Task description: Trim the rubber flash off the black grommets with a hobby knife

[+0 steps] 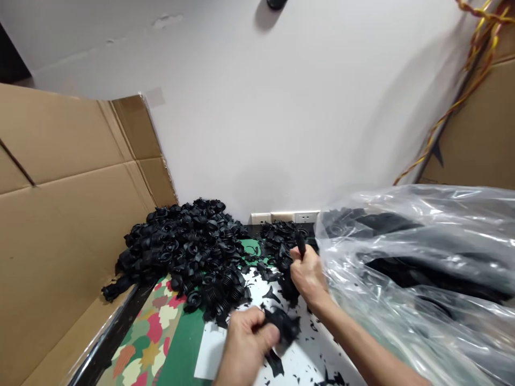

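Low in the middle, my left hand pinches a black rubber part between thumb and fingers. Motion blurs this part, so its exact shape is unclear. Farther back and to the right, my right hand is closed in a fist around a black stick-like handle that points up. Whatever lies at the handle's lower end cannot be made out. A white sheet lies beneath the hands, strewn with black rubber scraps. Left of my hands rises a large heap of ribbed black rubber parts.
Clear plastic bags with black contents crowd the right side. A cardboard sheet stands along the left. Power sockets sit low on the white wall, and twisted yellow-red wires hang at the right.
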`<state>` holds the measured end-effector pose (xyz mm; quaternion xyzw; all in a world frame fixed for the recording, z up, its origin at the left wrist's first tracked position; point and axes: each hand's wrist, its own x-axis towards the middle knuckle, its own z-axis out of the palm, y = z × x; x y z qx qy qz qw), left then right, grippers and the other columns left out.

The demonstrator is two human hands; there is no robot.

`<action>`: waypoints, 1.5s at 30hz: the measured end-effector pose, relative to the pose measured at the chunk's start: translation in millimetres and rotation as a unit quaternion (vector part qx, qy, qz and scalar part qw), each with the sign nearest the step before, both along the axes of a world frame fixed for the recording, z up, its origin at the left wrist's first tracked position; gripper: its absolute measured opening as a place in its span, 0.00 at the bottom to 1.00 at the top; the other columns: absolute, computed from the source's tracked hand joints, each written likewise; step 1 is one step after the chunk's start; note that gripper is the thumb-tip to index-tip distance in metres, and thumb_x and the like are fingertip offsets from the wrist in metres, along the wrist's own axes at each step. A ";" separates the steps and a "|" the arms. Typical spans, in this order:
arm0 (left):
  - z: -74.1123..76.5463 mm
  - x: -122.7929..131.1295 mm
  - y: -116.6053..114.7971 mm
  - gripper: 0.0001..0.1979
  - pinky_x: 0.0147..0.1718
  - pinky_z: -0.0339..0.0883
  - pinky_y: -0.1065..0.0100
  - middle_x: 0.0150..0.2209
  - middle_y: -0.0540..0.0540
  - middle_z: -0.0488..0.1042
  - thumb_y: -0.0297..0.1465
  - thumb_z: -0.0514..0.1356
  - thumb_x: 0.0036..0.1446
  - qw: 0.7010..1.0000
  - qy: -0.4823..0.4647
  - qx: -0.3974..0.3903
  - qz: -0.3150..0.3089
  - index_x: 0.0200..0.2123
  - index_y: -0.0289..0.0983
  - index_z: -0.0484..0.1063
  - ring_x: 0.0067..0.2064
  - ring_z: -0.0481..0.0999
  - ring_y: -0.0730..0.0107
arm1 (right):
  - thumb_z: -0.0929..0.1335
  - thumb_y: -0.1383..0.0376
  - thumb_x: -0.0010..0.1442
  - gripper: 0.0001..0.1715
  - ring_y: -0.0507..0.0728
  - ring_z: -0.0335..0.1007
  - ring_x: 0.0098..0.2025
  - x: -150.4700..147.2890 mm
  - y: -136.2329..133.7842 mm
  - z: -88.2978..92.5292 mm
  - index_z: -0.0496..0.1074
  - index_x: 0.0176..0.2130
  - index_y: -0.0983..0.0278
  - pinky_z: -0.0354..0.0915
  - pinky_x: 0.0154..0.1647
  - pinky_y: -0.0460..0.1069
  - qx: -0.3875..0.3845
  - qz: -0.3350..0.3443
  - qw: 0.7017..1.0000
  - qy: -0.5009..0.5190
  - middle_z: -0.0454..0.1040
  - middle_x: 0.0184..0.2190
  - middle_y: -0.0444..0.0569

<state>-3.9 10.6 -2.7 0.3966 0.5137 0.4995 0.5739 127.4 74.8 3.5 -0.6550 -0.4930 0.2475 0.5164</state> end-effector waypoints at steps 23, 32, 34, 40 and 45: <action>15.3 16.3 -0.5 0.19 0.12 0.51 0.77 0.22 0.50 0.74 0.35 0.71 0.35 0.984 -0.170 -0.050 0.031 0.30 0.36 0.69 0.19 0.70 0.75 | 0.65 0.65 0.52 0.07 0.55 0.65 0.27 -12.1 -55.0 -16.0 0.70 0.24 0.62 0.63 0.27 0.47 0.141 0.147 0.967 0.156 0.68 0.24 0.44; 14.2 12.6 -0.8 0.14 0.12 0.49 0.80 0.16 0.53 0.70 0.30 0.72 0.33 0.998 -0.039 -0.008 0.054 0.25 0.33 0.72 0.13 0.63 0.83 | 0.61 0.62 0.49 0.10 0.55 0.60 0.21 -14.0 -49.5 -8.3 0.57 0.19 0.59 0.55 0.22 0.48 0.070 0.124 0.989 0.043 0.63 0.16 0.43; 13.0 10.4 -10.5 0.10 0.13 0.52 0.79 0.15 0.54 0.69 0.26 0.71 0.33 1.000 0.000 -0.004 0.016 0.23 0.32 0.73 0.13 0.62 0.82 | 0.61 0.63 0.47 0.08 0.56 0.60 0.20 -7.8 -39.8 -6.4 0.57 0.19 0.58 0.53 0.22 0.48 0.048 0.105 0.993 0.030 0.63 0.16 0.43; 10.8 -2.4 -19.7 0.12 0.20 0.61 0.76 0.22 0.51 0.73 0.30 0.70 0.39 0.994 -0.107 0.019 -0.001 0.29 0.35 0.73 0.21 0.71 0.76 | 0.61 0.64 0.49 0.07 0.56 0.60 0.22 9.7 -21.4 -0.3 0.58 0.21 0.59 0.54 0.24 0.48 0.012 0.110 0.994 0.018 0.65 0.17 0.42; 9.1 -8.1 -10.8 0.14 0.21 0.62 0.75 0.25 0.49 0.74 0.30 0.71 0.40 0.983 -0.184 0.027 -0.011 0.30 0.36 0.70 0.23 0.73 0.73 | 0.61 0.63 0.48 0.10 0.54 0.59 0.21 4.9 -32.8 -3.0 0.57 0.18 0.60 0.54 0.22 0.47 0.019 0.182 0.983 0.036 0.63 0.16 0.40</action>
